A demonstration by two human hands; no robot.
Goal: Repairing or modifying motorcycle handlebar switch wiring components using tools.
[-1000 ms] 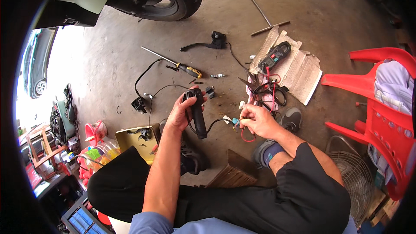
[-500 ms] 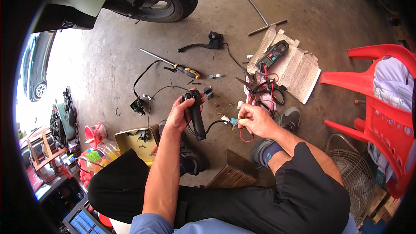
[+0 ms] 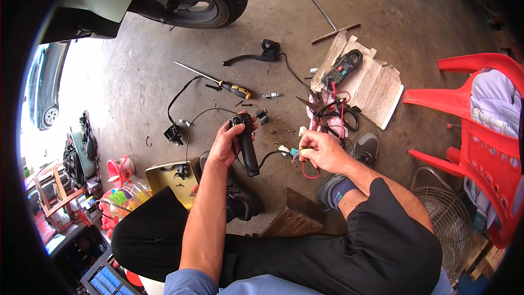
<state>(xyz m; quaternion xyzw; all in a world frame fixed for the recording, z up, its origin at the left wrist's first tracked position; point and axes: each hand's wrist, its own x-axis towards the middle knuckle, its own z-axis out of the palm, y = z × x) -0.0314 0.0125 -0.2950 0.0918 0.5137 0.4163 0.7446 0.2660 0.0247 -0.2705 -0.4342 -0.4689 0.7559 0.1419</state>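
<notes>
A black throttle grip (image 3: 248,150) is held upright in my left hand (image 3: 224,145), the thumb resting on its upper housing. From it a black cable (image 3: 270,155) runs right to small white and blue connectors (image 3: 293,153). My right hand (image 3: 322,150) is closed, pinching thin wires beside these connectors; a loop of red wire (image 3: 311,173) hangs below the fingers. Just beyond my right hand lie dark-bladed scissors (image 3: 312,104) on a pinkish cloth, among red and black leads. The leads join a clamp meter (image 3: 344,69) lying on cardboard (image 3: 376,90).
A yellow-handled screwdriver (image 3: 234,88), a brake lever (image 3: 245,59) and a black switch housing (image 3: 173,134) lie on the concrete floor. Farther off are a T-handle wrench (image 3: 322,11) and a wheel (image 3: 218,0). A red chair (image 3: 486,142) and a fan (image 3: 445,213) stand at right.
The view has shifted very slightly. Both hands keep the same hold on the throttle grip and the wires.
</notes>
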